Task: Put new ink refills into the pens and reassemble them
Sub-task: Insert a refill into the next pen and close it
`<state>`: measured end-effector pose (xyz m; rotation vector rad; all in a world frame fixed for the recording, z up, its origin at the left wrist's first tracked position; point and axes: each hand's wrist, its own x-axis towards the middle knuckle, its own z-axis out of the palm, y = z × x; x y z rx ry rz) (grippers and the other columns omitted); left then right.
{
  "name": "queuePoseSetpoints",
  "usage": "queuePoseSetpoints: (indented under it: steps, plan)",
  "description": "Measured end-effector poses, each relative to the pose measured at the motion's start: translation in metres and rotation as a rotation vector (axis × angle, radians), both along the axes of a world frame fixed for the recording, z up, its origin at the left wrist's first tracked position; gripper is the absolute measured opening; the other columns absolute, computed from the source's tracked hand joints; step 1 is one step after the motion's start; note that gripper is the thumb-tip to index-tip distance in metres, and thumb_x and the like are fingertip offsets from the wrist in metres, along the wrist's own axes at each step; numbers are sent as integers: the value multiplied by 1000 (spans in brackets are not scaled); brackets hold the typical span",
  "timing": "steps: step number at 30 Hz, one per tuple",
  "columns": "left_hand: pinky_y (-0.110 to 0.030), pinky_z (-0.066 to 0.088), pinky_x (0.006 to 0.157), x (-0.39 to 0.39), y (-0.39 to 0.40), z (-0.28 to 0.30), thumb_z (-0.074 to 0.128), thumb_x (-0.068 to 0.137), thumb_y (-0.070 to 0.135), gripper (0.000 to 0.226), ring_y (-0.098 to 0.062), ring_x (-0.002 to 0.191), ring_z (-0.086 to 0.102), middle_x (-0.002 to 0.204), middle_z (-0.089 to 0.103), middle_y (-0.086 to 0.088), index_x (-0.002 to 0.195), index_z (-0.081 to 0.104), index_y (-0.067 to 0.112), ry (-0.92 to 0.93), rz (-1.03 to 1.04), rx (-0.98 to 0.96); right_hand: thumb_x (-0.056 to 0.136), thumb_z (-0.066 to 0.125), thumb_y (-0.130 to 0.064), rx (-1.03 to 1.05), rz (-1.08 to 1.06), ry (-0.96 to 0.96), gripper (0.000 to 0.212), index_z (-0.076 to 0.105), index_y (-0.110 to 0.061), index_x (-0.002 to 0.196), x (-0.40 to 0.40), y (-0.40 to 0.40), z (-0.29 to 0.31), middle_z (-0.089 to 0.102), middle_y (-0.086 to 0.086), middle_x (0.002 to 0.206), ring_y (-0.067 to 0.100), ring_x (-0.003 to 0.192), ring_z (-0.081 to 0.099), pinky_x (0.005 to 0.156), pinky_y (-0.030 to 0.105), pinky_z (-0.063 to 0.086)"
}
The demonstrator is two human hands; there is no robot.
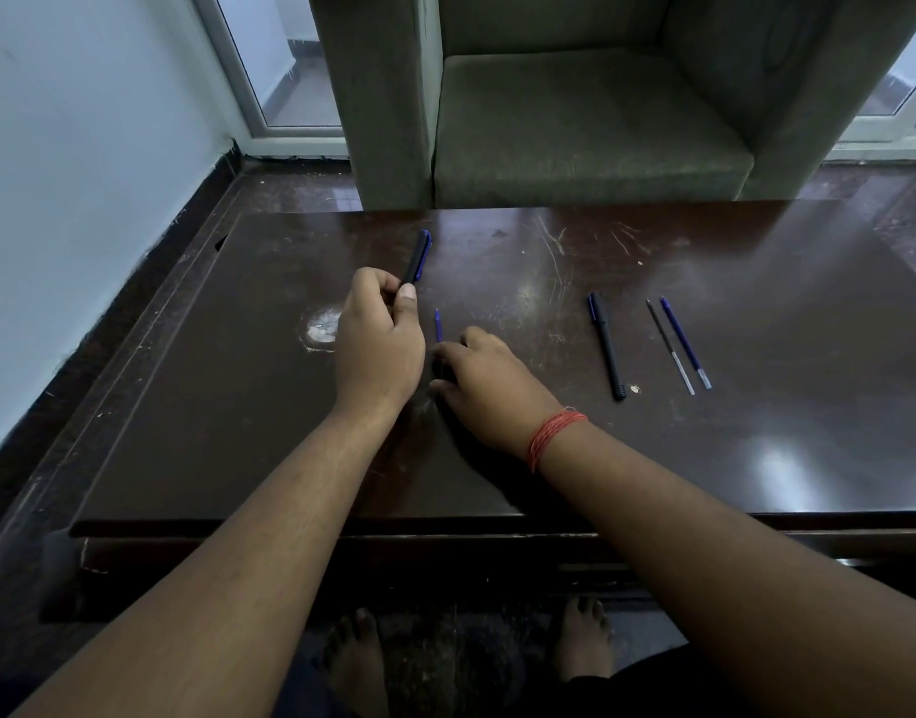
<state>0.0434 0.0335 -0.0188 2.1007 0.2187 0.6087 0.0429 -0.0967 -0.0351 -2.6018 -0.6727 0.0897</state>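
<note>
No legible text or labels

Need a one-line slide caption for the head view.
Left hand lifts a black pen barrel; right hand grips a blue refill on the table, spare pen alongside.

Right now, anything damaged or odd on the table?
Yes: a whitish worn patch mars the dark table just left of the left hand, and pale scratches cross the far middle. Pens and refills look intact.
</note>
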Motion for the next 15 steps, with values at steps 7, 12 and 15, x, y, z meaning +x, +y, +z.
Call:
queuePoseSetpoints:
  steps: [7, 12, 15]
  plan:
    - [-31, 48, 67, 0, 3, -4, 49, 101, 24, 7, -18, 82, 58, 89, 58, 0, 98, 49, 18, 22, -31, 79, 99, 55, -25, 137, -120, 46, 41, 52, -12, 138, 12, -16, 10, 54, 9, 123, 25, 112, 55, 97, 34, 46]
    - [-31, 47, 62, -3, 1, -4, 53, 99, 23, 8, -16, 75, 55, 85, 57, 2, 97, 51, 16, 21, -106, 193, 101, 50, -31, 346, -278, 52, 28, 60, -14, 122, 19, -31, 21, 62, 0, 108, 12, 95, 57, 82, 26, 43]
    - [-28, 42, 57, -7, -5, -4, 58, 96, 23, 7, -14, 73, 54, 83, 58, 4, 96, 54, 18, 28, -227, 356, 103, 43, -40, 721, -384, 204, 34, 60, -11, 108, 25, -43, 29, 64, 1, 89, 15, 75, 60, 68, 34, 50]
